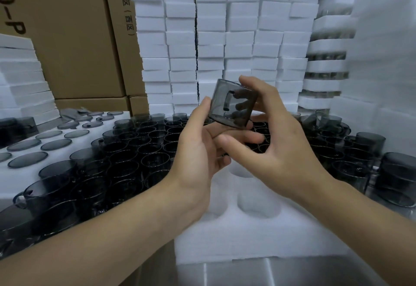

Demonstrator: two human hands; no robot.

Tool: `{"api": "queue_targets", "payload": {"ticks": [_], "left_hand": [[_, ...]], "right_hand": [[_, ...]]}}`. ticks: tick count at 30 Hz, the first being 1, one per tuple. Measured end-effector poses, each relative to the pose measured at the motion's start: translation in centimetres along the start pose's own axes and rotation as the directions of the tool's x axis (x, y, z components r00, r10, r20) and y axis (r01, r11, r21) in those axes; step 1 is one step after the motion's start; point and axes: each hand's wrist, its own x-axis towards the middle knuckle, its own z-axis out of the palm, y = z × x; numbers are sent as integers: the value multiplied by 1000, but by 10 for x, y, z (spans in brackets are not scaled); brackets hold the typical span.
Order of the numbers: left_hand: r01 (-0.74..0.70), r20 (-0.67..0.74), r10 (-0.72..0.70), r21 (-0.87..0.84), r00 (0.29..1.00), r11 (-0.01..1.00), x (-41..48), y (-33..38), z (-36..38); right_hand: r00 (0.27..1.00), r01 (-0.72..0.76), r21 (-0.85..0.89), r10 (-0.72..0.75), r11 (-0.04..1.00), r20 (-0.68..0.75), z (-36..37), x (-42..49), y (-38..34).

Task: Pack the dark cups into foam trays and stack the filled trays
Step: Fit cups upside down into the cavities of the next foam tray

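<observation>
Both hands hold one dark translucent cup point(225, 96) tilted on its side above the table, its handle showing through the wall. My left hand point(198, 150) grips it from below and the left. My right hand point(272, 137) holds its right side, with fingers curled behind it. Below the hands lies a white foam tray point(258, 229) with round pockets, the visible ones holding nothing. Several loose dark cups point(126, 166) stand crowded on the table behind and left of the tray.
A filled foam tray point(20, 182) with dark cups set in its pockets lies at the left. Tall stacks of white foam point(211, 38) rise at the back, cardboard boxes point(74, 38) at the back left. More cups point(396, 173) stand at the right. A metal table edge point(270, 272) runs along the front.
</observation>
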Motion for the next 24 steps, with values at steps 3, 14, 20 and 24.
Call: {"api": "queue_targets", "payload": {"ticks": [3,14,20,24], "left_hand": [[28,14,-28,-9,1000,1000,2,0,0],[-6,-196,1,-25,981,1000,6,-4,-1],[-41,-140,46,40,989,998,3,-2,2],[-12,-132,13,6,991,1000,1,1,2]], "right_hand": [[999,-28,-46,27,999,-28,-3,2,3],[990,-3,-231,-30,973,-140,-5,4,1],[994,20,-207,-42,978,-99,-6,5,-1],[995,-16,-183,-3,983,-104,-6,4,-1]]}}
